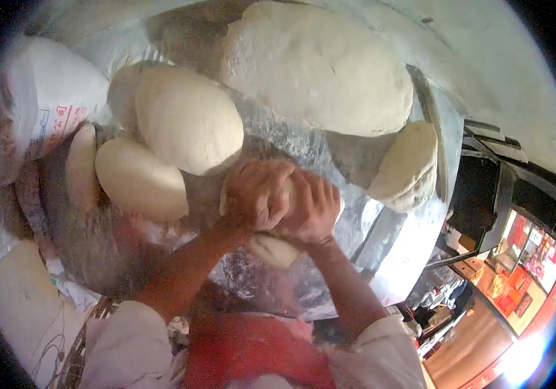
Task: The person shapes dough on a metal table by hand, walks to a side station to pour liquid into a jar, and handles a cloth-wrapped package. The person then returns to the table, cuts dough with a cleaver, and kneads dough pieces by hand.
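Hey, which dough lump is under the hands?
The lump nearest the red apron; the left hand and right hand cover most of it, while the other lumps lie uncovered.

Red characters on a white sack, barely legible.
From where I stand, the plainest lettering is the red print (pixel 61 122) on the white sack (pixel 73 81) at the table's far left: Chinese characters turned on their side, the larger ones perhaps 公司, the rest too blurred to make out. Beside them runs a blue outlined box (pixel 43 123), its contents unreadable. Away to the right, the red-and-orange panels (pixel 516 290) seem to bear markings, too small and smeared for me to read.
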The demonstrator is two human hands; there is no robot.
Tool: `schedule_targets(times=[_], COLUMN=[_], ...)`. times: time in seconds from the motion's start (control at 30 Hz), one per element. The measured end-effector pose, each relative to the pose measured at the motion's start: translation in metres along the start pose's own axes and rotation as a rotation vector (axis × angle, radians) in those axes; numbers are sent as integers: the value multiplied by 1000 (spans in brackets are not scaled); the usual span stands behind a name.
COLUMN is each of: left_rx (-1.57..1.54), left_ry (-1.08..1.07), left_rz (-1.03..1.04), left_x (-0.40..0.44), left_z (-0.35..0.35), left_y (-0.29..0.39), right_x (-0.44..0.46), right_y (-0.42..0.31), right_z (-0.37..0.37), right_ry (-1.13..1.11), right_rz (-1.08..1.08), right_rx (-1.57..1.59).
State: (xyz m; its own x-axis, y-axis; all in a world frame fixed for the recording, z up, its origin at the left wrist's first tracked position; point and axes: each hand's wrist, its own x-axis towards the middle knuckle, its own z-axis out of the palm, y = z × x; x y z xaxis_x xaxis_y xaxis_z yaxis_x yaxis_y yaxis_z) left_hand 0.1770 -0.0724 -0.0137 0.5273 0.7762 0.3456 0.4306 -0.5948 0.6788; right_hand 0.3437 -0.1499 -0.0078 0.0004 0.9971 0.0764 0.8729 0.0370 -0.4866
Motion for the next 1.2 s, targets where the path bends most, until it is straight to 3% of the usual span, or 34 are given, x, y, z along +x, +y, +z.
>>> schedule_targets(times=[0.07,0.13,0.17,0.2,0.23,0.3,0.33,0.37,0.4,0.47,0.53,0.63,0.87,0.93,1.0,1.03,1.1,1.2], left_rx=[-72,143,358,570,-29,-113,-213,-361,-370,-18,165,88,148,31,1,-2,174,185], left_ry=[-31,-88,-127,-172,-59,-4,24,-113,-126,-35,-26,22,-9,-276,119,122,-266,-358], left_rz=[-168,-170,-103,-37,-415,-429,-470,-575,-581,-106,-44,52,-9,-225,-279,-278,-291,-184], left_x=[14,28,28,28,29,20,8,1,-15,-50,-67,-75,9,22,27,24,40,10], left_z=[14,27,17,8,33,8,-4,-22,-23,-19,-29,-10,24,44,95,80,23,-35], left_y=[-11,-15,-1,13,-3,17,28,37,48,73,90,57,9,-8,-21,-6,29,86], right_x=[22,44,45,50,34,7,-19,-41,-60,-83,-94,-90,4,15,29,12,-9,-61], right_y=[30,40,53,53,31,-12,-35,-49,-47,-73,-69,-46,27,65,58,44,16,-37], right_z=[9,5,14,2,-6,-33,-60,-75,-71,-64,-43,-12,-9,7,-11,-23,-39,-84], right_ry=[-96,-174,-65,-143,-152,-131,-105,-78,-83,-109,-15,189,93,-94,-182,-181,-163,-165], right_rz=[2,60,-22,-111,-23,62,-23,-106,-10,82,42,-79,-35,18,38,37,-11,24], right_rx=[9,2,23,81,1,-68,-58,-54,65,-132,-202,-260,-80,-23,-50,-53,20,108])
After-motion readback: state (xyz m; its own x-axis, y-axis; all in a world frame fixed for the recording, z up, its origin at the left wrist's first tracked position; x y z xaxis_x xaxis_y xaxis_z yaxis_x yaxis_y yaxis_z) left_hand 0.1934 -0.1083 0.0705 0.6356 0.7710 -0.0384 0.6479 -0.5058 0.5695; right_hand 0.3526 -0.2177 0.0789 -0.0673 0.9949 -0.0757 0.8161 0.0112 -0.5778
